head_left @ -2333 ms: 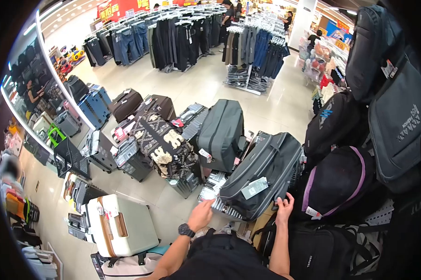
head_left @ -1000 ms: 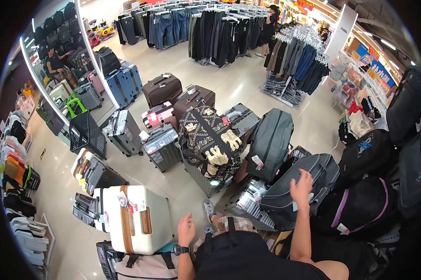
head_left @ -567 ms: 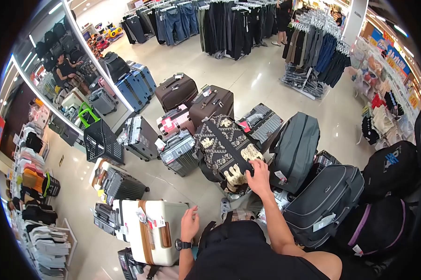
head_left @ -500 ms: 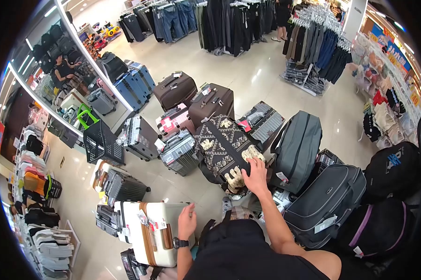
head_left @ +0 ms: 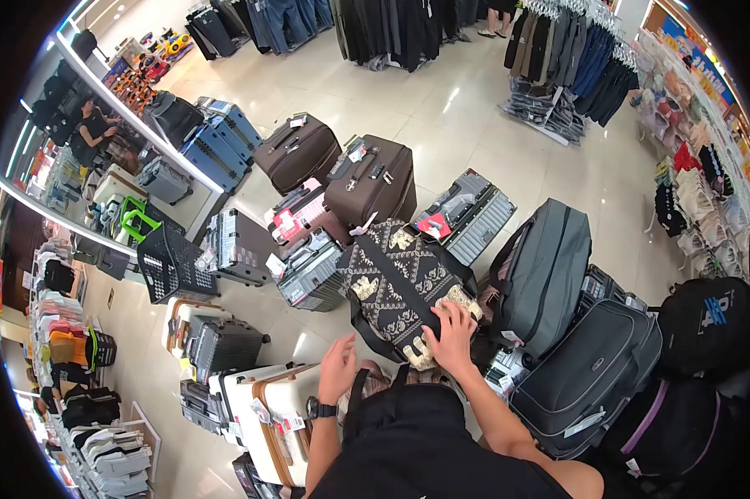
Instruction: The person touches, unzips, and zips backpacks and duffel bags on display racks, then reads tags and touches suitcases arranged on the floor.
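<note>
Hovering just beside the cream suitcase (head_left: 285, 405), the left hand (head_left: 337, 368) was raised with its fingers loosely extended and nothing in its grasp, a black watch (head_left: 321, 408) at its wrist. Farther right, the right hand (head_left: 453, 337) reached forward with the back of the hand uppermost, its fingers spread and bent over the near right end of the elephant-print bag (head_left: 392, 279); I could not tell whether they gripped the fabric or only rested on it. That bag lay directly ahead of the person, its dark strap (head_left: 404, 291) running across the top. Around it, from the left, stood a black shopping basket (head_left: 169, 264) with a green handle (head_left: 136, 218), then a silver-grey suitcase (head_left: 313, 273) close against the bag's left side. Behind the bag rose a brown suitcase (head_left: 375, 187), and beyond its far right corner stood a ribbed grey suitcase (head_left: 481, 220) bearing a red tag (head_left: 434, 225). A grey duffel (head_left: 550, 274) crowded the bag's right side, with a black duffel (head_left: 591, 370) nearer the person and a purple-trimmed black bag (head_left: 670, 428) at the far right.
</note>
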A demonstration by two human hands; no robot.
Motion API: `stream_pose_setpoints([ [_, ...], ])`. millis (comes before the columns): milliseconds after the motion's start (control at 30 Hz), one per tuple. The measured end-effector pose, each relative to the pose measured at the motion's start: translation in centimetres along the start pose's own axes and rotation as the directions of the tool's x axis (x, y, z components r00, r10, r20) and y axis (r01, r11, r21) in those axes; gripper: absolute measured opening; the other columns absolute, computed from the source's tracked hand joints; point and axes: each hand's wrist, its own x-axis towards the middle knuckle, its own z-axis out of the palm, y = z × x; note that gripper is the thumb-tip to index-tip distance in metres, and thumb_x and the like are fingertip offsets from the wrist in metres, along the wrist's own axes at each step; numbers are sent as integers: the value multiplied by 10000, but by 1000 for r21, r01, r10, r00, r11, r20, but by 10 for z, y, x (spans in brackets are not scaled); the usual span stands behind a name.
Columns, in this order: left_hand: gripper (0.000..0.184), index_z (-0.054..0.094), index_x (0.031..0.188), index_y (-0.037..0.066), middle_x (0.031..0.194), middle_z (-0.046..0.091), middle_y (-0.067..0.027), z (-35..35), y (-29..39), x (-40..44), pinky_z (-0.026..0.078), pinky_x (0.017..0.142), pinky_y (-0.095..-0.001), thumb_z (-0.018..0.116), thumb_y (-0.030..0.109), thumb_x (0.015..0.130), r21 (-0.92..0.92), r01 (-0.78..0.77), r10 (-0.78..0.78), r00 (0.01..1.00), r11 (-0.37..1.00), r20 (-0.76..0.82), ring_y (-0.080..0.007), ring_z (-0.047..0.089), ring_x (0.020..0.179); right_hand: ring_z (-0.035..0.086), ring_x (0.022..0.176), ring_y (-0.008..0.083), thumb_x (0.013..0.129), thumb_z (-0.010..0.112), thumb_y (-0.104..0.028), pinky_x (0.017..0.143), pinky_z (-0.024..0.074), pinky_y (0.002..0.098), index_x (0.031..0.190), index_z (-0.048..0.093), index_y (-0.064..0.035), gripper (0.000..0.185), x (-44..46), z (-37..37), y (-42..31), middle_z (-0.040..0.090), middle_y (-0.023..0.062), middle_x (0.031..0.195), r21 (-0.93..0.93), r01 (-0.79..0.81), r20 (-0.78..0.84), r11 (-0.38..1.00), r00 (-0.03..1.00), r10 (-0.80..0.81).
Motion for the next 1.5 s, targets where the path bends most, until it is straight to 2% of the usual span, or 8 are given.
stream_pose_setpoints([
  [67, 373, 648, 1380, 50, 1207, 725, -147, 0, 13, 29, 601, 834, -358, 609, 27, 1010, -13, 6, -6, 1000, 1000, 23, -246, 721, 1070, 427, 1371, 344, 896, 801, -298, 1106, 302, 523, 1324, 644, -91, 500, 5, -1, -1, 531, 106, 1416, -2, -6, -18, 1000, 1000, 6],
  [167, 351, 656, 1352, 42, 1227, 706, -158, -2, 24, 74, 591, 850, -366, 608, 17, 1006, -1, -149, 149, 989, 989, 6, -273, 711, 1093, 503, 1247, 322, 879, 805, -256, 1067, 324, 490, 1252, 652, -88, 437, 13, -1, -4, 589, 90, 1250, 62, -82, 4, 995, 997, 82],
  [267, 320, 658, 1295, 19, 1279, 664, -177, -7, 34, 121, 513, 1004, -419, 606, 2, 979, -52, -184, 185, 982, 982, 27, -346, 645, 1168, 522, 1216, 308, 864, 812, -238, 1057, 332, 471, 1220, 652, -91, 417, 22, -4, -11, 598, 82, 1220, 75, -160, 39, 984, 987, 157],
  [333, 340, 663, 1281, 18, 1286, 659, -170, -9, 38, 155, 487, 1045, -435, 612, -24, 948, 75, -363, 363, 932, 929, 18, -371, 621, 1191, 534, 1188, 306, 846, 817, -206, 1045, 338, 464, 1195, 651, -95, 402, 26, -3, -16, 601, 78, 1190, 64, -190, 5, 980, 982, 191],
  [600, 390, 679, 1297, 63, 1254, 626, -98, -1, 43, 256, 468, 942, -446, 664, 51, 908, 221, -608, 534, 784, 763, 316, -309, 594, 1129, 541, 1163, 329, 826, 805, -85, 997, 388, 466, 1174, 646, -93, 383, 37, 5, -55, 599, 88, 1164, 3, -434, -56, 901, 900, 433],
  [1000, 472, 627, 1410, 124, 1190, 552, -145, -17, 32, 301, 516, 913, -469, 675, 107, 940, -19, -738, 592, 525, 674, 611, -347, 590, 1084, 594, 1082, 358, 838, 783, 26, 956, 470, 449, 1157, 657, -46, 350, 45, 18, -80, 661, 119, 1102, 98, -609, -224, 787, 758, 613],
  [1300, 488, 619, 1419, 105, 1189, 555, -188, -13, 30, 300, 511, 936, -485, 669, 99, 934, 10, -809, 654, 483, 588, 582, -385, 579, 1114, 598, 1191, 359, 869, 750, 1, 1004, 479, 450, 1124, 710, -55, 265, 43, 50, -104, 675, 133, 1200, 35, -670, -497, 742, 632, 594],
  [1500, 480, 630, 1393, 95, 1186, 557, -184, -9, 25, 298, 502, 946, -493, 677, 104, 916, -14, -793, 669, 504, 610, 546, -384, 585, 1108, 549, 1299, 378, 911, 646, -9, 1129, 410, 510, 1209, 665, -46, 300, 46, 81, -113, 618, 141, 1301, -6, -693, -621, 721, 567, 541],
])
